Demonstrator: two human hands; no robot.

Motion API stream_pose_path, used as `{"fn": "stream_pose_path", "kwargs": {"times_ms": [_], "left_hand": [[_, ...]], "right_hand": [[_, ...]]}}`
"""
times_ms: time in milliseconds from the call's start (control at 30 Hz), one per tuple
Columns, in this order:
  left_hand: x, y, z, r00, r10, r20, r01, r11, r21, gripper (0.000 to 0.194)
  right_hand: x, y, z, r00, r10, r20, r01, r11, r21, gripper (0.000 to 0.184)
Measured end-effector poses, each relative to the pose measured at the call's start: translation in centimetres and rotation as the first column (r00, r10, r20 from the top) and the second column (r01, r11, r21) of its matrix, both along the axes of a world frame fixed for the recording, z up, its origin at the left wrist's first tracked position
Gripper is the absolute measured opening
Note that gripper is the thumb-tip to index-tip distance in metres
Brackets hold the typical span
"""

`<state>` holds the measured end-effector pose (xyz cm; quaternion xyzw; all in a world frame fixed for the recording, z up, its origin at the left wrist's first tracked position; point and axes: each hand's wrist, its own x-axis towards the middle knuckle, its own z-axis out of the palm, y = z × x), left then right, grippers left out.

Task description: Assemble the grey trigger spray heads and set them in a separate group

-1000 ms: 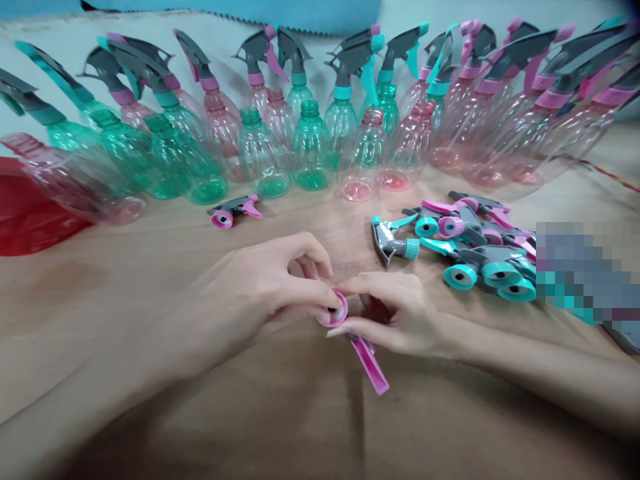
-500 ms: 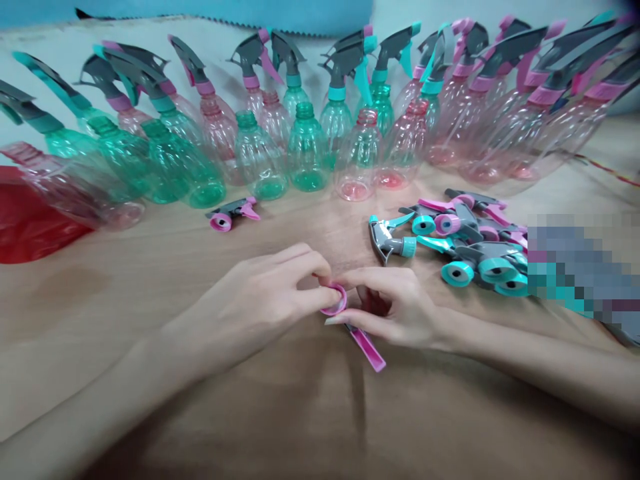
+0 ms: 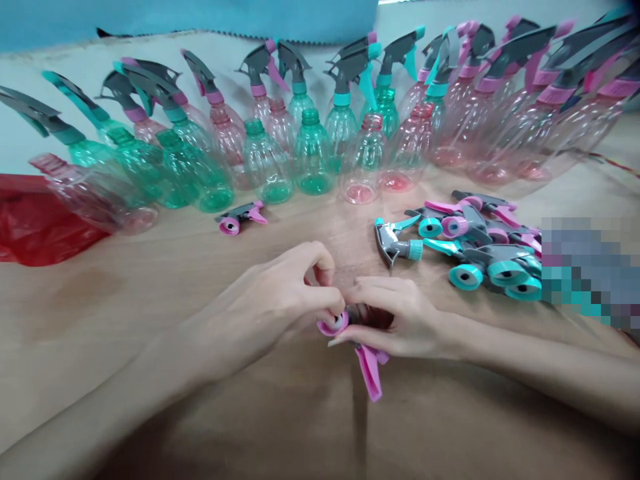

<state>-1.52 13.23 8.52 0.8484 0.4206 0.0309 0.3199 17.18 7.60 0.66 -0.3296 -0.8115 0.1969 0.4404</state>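
Above the middle of the table, my right hand [image 3: 407, 310] is closed around a grey and pink trigger spray head [image 3: 369, 375]. Its pink collar faces left, and the pink trigger sticks out below my fingers. My left hand [image 3: 285, 290] is at the collar with curled fingers; its thumb presses on or into the collar's opening, where a pale piece shows. Much of the grey body is hidden by my right hand. Just beyond lies a grey and teal spray head [image 3: 393, 241]. Another pink and grey spray head [image 3: 243, 217] lies farther left.
A heap of teal and pink spray heads [image 3: 507, 272] lies to the right, partly blurred out. Open bottles [image 3: 313, 157], green and pink, stand along the back. Behind them are bottles with spray heads fitted [image 3: 343, 123]. A red plastic bag [image 3: 47, 223] lies at left.
The held spray head has tilted and come slightly lower, showing more of its trigger. My left thumb has shifted on the collar, and my left index finger has lifted away from it.
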Motion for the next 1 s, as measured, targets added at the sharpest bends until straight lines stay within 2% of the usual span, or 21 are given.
{"fn": "stream_pose_path", "kwargs": {"times_ms": [100, 200, 267, 467, 633, 833, 1000], "left_hand": [[-0.7, 0.4, -0.9, 0.976, -0.218, 0.009, 0.217, 0.973, 0.08, 0.016], [-1.0, 0.8, -1.2, 0.903, -0.429, 0.028, 0.412, 0.882, 0.229, 0.02], [-1.0, 1.0, -1.3, 0.864, -0.502, 0.041, 0.464, 0.824, 0.326, 0.021], [-1.1, 1.3, -2.1, 0.857, -0.51, 0.074, 0.439, 0.798, 0.412, 0.02], [-1.2, 1.2, -2.3, 0.852, -0.52, 0.064, 0.445, 0.784, 0.433, 0.021], [-1.1, 1.5, -2.3, 0.867, -0.489, 0.089, 0.42, 0.816, 0.397, 0.016], [-0.9, 1.2, -2.7, 0.898, -0.429, 0.099, 0.357, 0.841, 0.405, 0.01]], "right_hand": [[-0.1, 0.0, -0.1, 1.0, 0.001, 0.021, -0.001, 1.0, 0.003, 0.024], [-0.1, 0.0, -0.1, 1.0, -0.002, 0.026, 0.002, 1.0, -0.01, 0.025], [-0.1, 0.0, -0.1, 1.0, -0.006, 0.027, 0.007, 0.999, -0.035, 0.025], [0.1, 0.1, -0.3, 0.998, -0.051, 0.024, 0.052, 0.997, -0.059, 0.028], [0.2, 0.3, -0.5, 0.999, -0.053, 0.008, 0.054, 0.997, -0.048, 0.031], [0.2, 0.3, -0.4, 0.998, -0.057, 0.015, 0.057, 0.996, -0.069, 0.026], [0.2, 0.3, -0.3, 0.993, -0.118, 0.015, 0.119, 0.991, -0.057, 0.027]]}}
